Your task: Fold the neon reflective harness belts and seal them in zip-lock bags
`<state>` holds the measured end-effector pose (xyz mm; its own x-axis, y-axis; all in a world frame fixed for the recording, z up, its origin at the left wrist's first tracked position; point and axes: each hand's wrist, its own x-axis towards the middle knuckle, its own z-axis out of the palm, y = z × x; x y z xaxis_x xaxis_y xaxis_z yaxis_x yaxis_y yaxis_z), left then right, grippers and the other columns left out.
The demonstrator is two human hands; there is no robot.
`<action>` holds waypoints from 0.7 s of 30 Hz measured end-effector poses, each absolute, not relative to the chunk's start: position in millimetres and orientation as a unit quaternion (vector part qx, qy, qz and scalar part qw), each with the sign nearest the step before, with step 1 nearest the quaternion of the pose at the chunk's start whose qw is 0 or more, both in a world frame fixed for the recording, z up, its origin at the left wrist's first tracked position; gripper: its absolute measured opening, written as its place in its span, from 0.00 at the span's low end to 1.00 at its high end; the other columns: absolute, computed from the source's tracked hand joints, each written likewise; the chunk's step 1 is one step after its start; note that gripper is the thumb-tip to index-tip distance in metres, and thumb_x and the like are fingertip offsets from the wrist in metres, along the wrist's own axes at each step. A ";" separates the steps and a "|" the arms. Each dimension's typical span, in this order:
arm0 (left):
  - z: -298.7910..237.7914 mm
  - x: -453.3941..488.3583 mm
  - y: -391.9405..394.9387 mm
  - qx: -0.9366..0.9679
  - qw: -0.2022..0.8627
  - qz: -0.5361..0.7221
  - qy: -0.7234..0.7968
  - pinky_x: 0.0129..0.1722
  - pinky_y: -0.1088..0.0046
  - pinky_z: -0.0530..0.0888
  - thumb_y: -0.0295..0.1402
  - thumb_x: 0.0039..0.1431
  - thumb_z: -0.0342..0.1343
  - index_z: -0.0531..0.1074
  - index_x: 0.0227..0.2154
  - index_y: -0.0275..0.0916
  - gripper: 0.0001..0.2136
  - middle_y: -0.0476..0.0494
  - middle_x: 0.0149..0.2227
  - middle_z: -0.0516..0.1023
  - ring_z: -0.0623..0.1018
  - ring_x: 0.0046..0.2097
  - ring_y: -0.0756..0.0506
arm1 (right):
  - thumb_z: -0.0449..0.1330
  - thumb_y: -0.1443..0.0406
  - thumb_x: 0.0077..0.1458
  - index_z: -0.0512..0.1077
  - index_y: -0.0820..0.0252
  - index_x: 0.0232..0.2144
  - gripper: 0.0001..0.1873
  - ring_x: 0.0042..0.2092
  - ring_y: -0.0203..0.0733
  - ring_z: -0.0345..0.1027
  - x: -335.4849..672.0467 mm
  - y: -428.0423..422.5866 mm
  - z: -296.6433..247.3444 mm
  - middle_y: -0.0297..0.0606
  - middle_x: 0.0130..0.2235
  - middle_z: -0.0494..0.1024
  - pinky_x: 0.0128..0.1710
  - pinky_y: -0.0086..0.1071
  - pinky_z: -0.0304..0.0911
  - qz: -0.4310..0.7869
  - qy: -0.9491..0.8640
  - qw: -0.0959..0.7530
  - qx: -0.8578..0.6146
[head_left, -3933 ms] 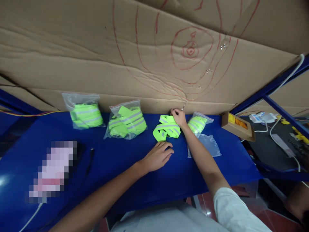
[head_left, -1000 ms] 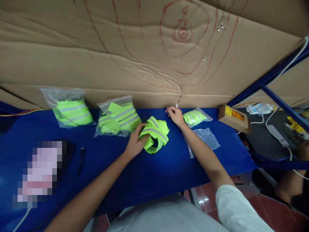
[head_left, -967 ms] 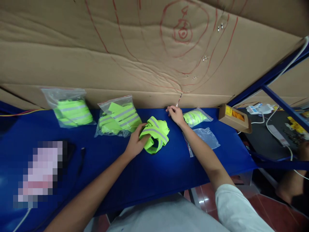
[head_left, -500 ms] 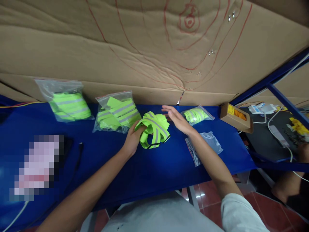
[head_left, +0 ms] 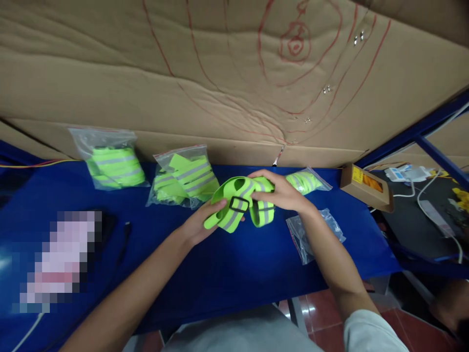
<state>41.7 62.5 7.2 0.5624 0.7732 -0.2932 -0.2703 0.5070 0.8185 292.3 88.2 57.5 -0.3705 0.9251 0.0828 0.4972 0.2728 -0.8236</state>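
Between my hands is a neon-green reflective strap (head_left: 230, 221) with a grey stripe and black buckles, bunched in loose loops above the blue table (head_left: 234, 274). My left hand (head_left: 202, 222) grips its left side, thumb on top. From the right, my right hand (head_left: 280, 191) has its fingers wrapped over the other side of the bundle. Behind my left hand stands a zip bag of green straps (head_left: 186, 178). Beyond my right hand lies a smaller bag of green straps (head_left: 304, 181). A flat, clear plastic bag (head_left: 302, 239) lies partly under my right forearm.
Another bag of straps (head_left: 115, 164) leans against the cardboard wall (head_left: 110, 88). A blurred-out object (head_left: 62, 259) and a black cable (head_left: 124, 239) lie at left. An open cardboard box (head_left: 366, 188) stands at right, near a blue metal frame (head_left: 443, 156). Another person's arm shows at lower right.
My right hand, open beside the bundle before, has closed on its right side. The strap has been turned and spread, showing a buckle in front. The view has shifted slightly.
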 end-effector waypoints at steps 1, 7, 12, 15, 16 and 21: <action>10.8 38.5 66.2 0.390 0.803 0.315 0.323 0.31 0.64 0.80 0.55 0.51 0.69 0.76 0.47 0.42 0.27 0.37 0.40 0.86 0.85 0.35 0.37 | 0.67 0.56 0.58 0.76 0.53 0.51 0.20 0.51 0.48 0.76 296.0 92.1 62.8 0.35 0.50 0.82 0.55 0.41 0.69 0.373 -0.727 0.307 -0.489; 32.3 15.9 94.6 0.468 0.791 0.190 0.346 0.19 0.69 0.70 0.64 0.59 0.56 0.77 0.38 0.37 0.30 0.33 0.28 0.84 0.80 0.23 0.40 | 0.67 0.52 0.59 0.82 0.52 0.44 0.15 0.50 0.49 0.77 317.9 111.7 85.3 0.33 0.47 0.84 0.52 0.40 0.72 0.461 -0.712 0.181 -0.498; 56.1 24.2 101.3 0.488 0.621 0.492 0.366 0.44 0.59 0.80 0.59 0.67 0.49 0.58 0.68 0.44 0.34 0.35 0.50 0.84 0.84 0.50 0.36 | 0.69 0.49 0.57 0.84 0.54 0.41 0.18 0.42 0.48 0.81 313.2 121.4 67.3 0.38 0.44 0.87 0.41 0.38 0.78 0.612 -0.525 0.291 -0.515; 63.7 40.7 95.0 0.658 0.411 0.507 0.375 0.57 0.58 0.75 0.48 0.62 0.64 0.60 0.67 0.46 0.34 0.36 0.62 0.75 0.77 0.61 0.36 | 0.68 0.48 0.56 0.83 0.57 0.40 0.20 0.38 0.45 0.81 303.6 128.8 53.3 0.41 0.43 0.87 0.40 0.37 0.79 0.657 -0.435 0.361 -0.499; 64.5 45.4 93.6 0.717 0.352 0.468 0.378 0.59 0.57 0.73 0.46 0.60 0.66 0.64 0.65 0.46 0.33 0.36 0.63 0.73 0.75 0.62 0.36 | 0.68 0.48 0.56 0.83 0.57 0.41 0.20 0.39 0.45 0.81 300.7 130.2 51.0 0.41 0.44 0.87 0.43 0.37 0.79 0.662 -0.429 0.375 -0.487; 62.0 52.5 100.5 0.806 0.242 0.352 0.410 0.64 0.52 0.69 0.39 0.61 0.66 0.70 0.60 0.44 0.25 0.38 0.60 0.75 0.74 0.62 0.33 | 0.72 0.49 0.51 0.79 0.54 0.51 0.28 0.49 0.46 0.81 290.9 123.8 56.2 0.39 0.53 0.84 0.55 0.39 0.76 0.688 -0.487 0.365 -0.395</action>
